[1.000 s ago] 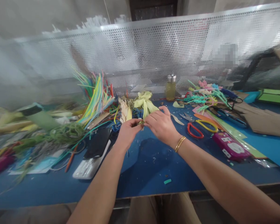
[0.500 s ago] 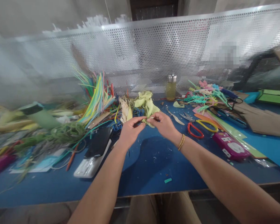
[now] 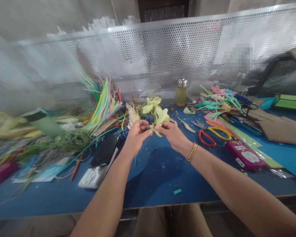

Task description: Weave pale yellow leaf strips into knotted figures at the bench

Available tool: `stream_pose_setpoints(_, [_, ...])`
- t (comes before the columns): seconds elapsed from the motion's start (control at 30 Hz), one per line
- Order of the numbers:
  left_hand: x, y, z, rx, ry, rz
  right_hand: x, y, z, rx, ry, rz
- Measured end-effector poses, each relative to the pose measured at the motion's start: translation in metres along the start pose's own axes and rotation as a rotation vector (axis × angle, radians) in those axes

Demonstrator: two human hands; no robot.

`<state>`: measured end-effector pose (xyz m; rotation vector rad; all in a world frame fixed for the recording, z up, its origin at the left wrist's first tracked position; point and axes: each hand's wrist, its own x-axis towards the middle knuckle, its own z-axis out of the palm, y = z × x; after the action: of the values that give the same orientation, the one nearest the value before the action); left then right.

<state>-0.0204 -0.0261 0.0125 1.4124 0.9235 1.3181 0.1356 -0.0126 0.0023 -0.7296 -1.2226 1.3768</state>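
Both my hands meet over the middle of the blue table (image 3: 153,171). My left hand (image 3: 135,136) pinches the base of a pale yellow-green leafy bundle (image 3: 156,113) with fingers closed. My right hand (image 3: 172,134), with a gold bracelet on its wrist, grips the same bundle from the right, fingers curled around its lower strips. The bundle's loose leaves stand up just behind my fingers. A dried straw-coloured husk piece (image 3: 133,116) lies directly behind my left hand.
A fan of coloured strips (image 3: 102,103) and a green tangle (image 3: 69,140) lie left. A phone on a white keypad (image 3: 101,161) sits near my left forearm. Red-and-yellow scissors (image 3: 208,135), a pink device (image 3: 244,154), a small bottle (image 3: 181,92) and a perforated metal screen (image 3: 162,56) lie right and behind.
My right hand turned from lying over the bundle, palm down, to gripping it from the side. The bundle's leaves rose and shifted slightly right. My left hand stayed on its base.
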Motion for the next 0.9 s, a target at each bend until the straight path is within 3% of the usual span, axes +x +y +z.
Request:
stream_pose_setpoints(0.17, [0.003,-0.008,-0.001,0.194,0.066,0.112,0.0,0.006,0.0,-0.058,0.14,-0.049])
stream_pose_setpoints(0.27, [0.006,-0.016,-0.003,0.308,0.32,0.205,0.003,0.006,-0.002,-0.064,0.201,-0.078])
stream_pose_setpoints(0.33, [0.008,-0.02,-0.003,0.273,0.481,0.186,0.004,0.004,-0.004,-0.049,0.253,-0.112])
stream_pose_setpoints(0.37, [0.008,-0.022,-0.002,0.242,0.504,0.151,0.005,0.003,-0.005,-0.036,0.275,-0.129])
stream_pose_setpoints(0.47, [0.006,-0.021,0.006,0.211,0.371,0.038,0.006,0.001,-0.006,0.023,0.31,-0.168])
stream_pose_setpoints(0.57, [0.002,-0.017,0.016,0.232,0.277,0.111,0.005,0.004,-0.004,0.055,0.318,-0.165])
stream_pose_setpoints(0.7, [-0.001,-0.015,0.021,0.239,0.269,0.152,0.002,0.008,0.002,0.1,0.29,-0.124])
stream_pose_setpoints(0.9, [0.0,-0.022,0.021,0.071,0.208,0.167,0.001,0.011,0.007,0.217,0.254,-0.081])
